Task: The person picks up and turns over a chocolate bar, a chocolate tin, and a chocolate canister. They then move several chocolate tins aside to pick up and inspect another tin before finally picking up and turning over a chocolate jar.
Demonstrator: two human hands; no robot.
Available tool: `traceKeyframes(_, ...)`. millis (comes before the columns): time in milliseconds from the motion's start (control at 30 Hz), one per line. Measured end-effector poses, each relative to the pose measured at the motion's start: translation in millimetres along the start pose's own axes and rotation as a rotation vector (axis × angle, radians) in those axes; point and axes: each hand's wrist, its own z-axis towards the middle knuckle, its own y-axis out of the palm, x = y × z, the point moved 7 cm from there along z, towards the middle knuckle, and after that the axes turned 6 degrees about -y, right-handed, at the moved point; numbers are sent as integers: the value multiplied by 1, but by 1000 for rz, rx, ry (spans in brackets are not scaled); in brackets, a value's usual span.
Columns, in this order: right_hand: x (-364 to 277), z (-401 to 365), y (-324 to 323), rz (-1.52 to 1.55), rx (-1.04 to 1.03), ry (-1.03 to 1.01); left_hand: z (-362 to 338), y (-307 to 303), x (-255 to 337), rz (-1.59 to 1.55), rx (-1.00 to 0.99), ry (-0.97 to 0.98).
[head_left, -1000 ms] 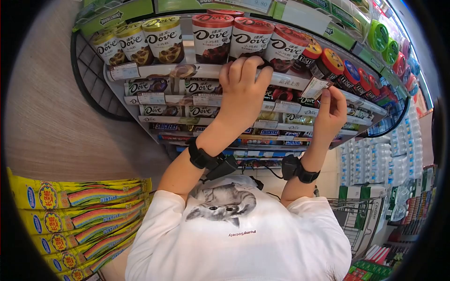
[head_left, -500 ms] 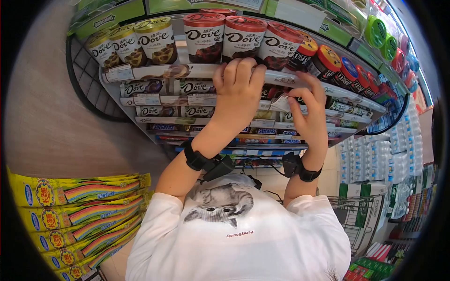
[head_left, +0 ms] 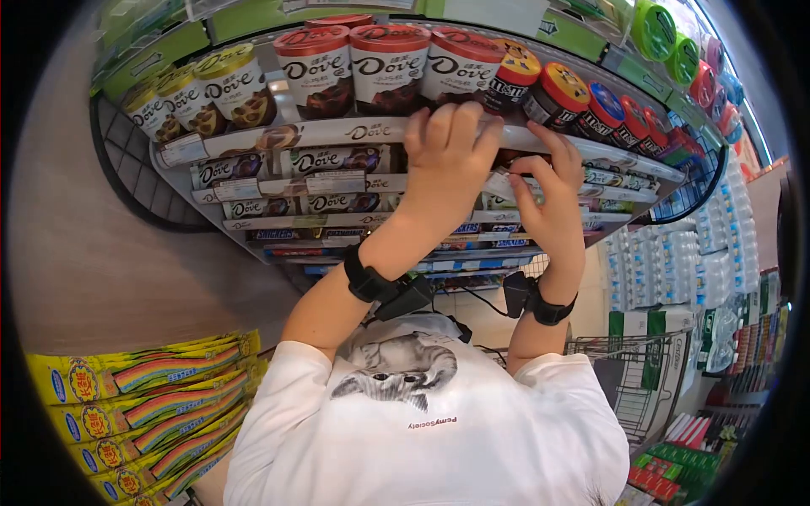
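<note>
My left hand point(head_left: 451, 148) curls its fingers over the top tier's white shelf-edge strip point(head_left: 337, 135), just below the red-lidded Dove tubs point(head_left: 388, 76). Beside it, my right hand point(head_left: 550, 177) pinches a small white paper label point(head_left: 499, 185) between thumb and index finger, while its other fingers reach up toward the strip. Part of the strip is hidden behind both hands. Dove chocolate bars point(head_left: 337, 158) lie on the tier below, left of my left hand. M&M's tubs point(head_left: 557, 94) stand above my right hand.
Yellow-lidded Dove tubs point(head_left: 236, 88) stand at the rack's left end, near a black wire basket point(head_left: 143, 190). Yellow candy packets point(head_left: 143, 405) are stacked at lower left. A wire cart point(head_left: 629, 379) and bottled-water packs point(head_left: 658, 270) are on the right.
The view has shifted, so the rack sits further left in it. My left hand is now further right along the strip, nearer my right hand. The label is still in my right hand.
</note>
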Motion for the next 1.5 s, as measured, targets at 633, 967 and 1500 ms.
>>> traceKeyframes(633,21,1,-7,83,56,-68,-3,7,9,61,-26,-25)
traceKeyframes(967,30,-10,-20,150,165,-69,5,1,13,65,-86,-60)
traceKeyframes(1500,32,-10,-23,158,155,-88,3,9,18,38,-108,-95)
